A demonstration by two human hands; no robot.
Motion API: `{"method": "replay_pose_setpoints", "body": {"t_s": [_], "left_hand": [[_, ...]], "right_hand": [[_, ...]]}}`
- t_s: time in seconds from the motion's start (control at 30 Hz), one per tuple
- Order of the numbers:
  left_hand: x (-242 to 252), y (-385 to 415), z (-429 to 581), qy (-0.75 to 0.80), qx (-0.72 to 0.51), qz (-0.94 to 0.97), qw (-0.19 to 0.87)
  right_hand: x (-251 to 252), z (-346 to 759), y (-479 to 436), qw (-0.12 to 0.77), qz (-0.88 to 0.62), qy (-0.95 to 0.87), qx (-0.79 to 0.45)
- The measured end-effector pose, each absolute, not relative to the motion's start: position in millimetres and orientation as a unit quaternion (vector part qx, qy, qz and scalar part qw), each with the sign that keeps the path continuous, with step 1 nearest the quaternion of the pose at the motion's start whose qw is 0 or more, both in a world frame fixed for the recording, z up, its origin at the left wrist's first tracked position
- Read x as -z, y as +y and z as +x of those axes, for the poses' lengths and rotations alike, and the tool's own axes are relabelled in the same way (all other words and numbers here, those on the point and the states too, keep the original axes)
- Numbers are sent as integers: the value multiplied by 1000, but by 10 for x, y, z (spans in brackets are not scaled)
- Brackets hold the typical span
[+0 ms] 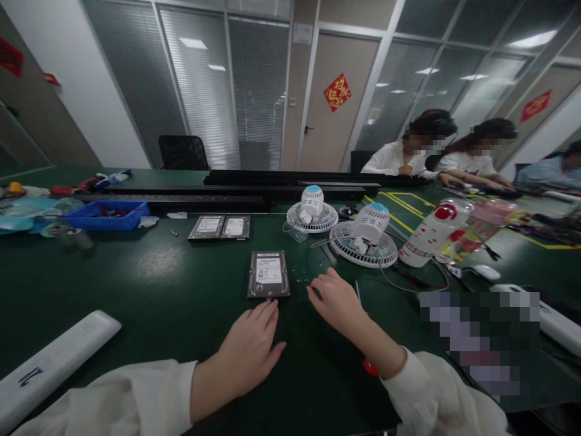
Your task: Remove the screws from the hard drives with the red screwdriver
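Observation:
A hard drive (268, 274) lies label-up on the dark green table (149, 284) in front of me. My left hand (249, 350) rests flat on the table just below the drive's near edge, fingers stretched out and holding nothing. My right hand (334, 300) lies to the right of the drive, fingers curled down onto the table near several tiny screws (300, 280); whether it pinches one is hidden. A red-handled tool (370, 365) peeks out under my right wrist.
Two more hard drives (220, 227) lie further back. Two small white fans (363, 239) and a white bottle (431, 233) stand at the right. A blue tray (106, 215) sits at the left, a white bar (49, 363) at the near left. Other people work at the far right.

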State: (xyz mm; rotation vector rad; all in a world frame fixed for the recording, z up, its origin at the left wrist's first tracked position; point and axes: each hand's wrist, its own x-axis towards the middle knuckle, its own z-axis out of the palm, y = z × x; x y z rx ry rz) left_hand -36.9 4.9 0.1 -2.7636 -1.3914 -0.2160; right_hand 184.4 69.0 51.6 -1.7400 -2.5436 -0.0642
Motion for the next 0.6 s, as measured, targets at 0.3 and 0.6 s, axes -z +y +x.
{"method": "replay_pose_setpoints", "body": {"t_s": [0.3, 0.6], "left_hand": [[21, 210, -330, -468, 95, -878, 0], [-12, 724, -553, -455, 121, -881, -49]], "right_hand": [[-521, 2011, 707, 84, -581, -809, -33], [-496, 2073, 727, 104, -588, -800, -62]]}}
